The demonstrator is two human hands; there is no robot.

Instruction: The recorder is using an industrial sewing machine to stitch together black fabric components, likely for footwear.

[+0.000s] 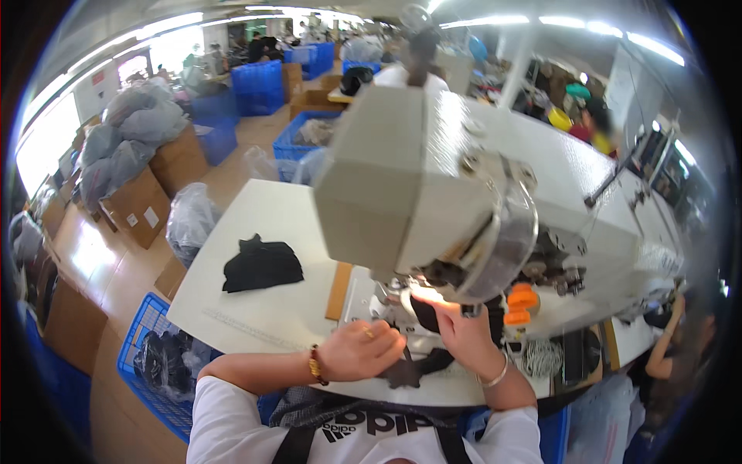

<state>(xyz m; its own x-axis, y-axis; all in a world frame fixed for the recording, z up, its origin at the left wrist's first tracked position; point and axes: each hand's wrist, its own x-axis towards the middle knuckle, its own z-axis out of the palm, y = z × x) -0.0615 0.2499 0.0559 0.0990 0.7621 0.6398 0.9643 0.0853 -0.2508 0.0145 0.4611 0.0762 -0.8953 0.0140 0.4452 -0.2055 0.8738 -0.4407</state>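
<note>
My left hand [360,350] is closed, its fingers curled in front of a sewing machine's [495,185] needle area. Whatever lies inside those fingers is hidden. At the lit needle, my right hand [467,334] pinches a black fabric piece [423,312] under the machine head, its fingertips partly lost in glare. More dark fabric [417,370] lies below and between both hands, at the table's near edge. Off to the left, a black cut fabric stack [263,265] rests flat on the white sewing table [232,313].
Orange knobs [522,303] and a coil of pale cord [542,358] sit right of my right hand. A blue crate [147,325] with bagged dark goods stands at the table's left. Cartons [137,206] line the aisle. Another person's arm [663,352] shows at far right.
</note>
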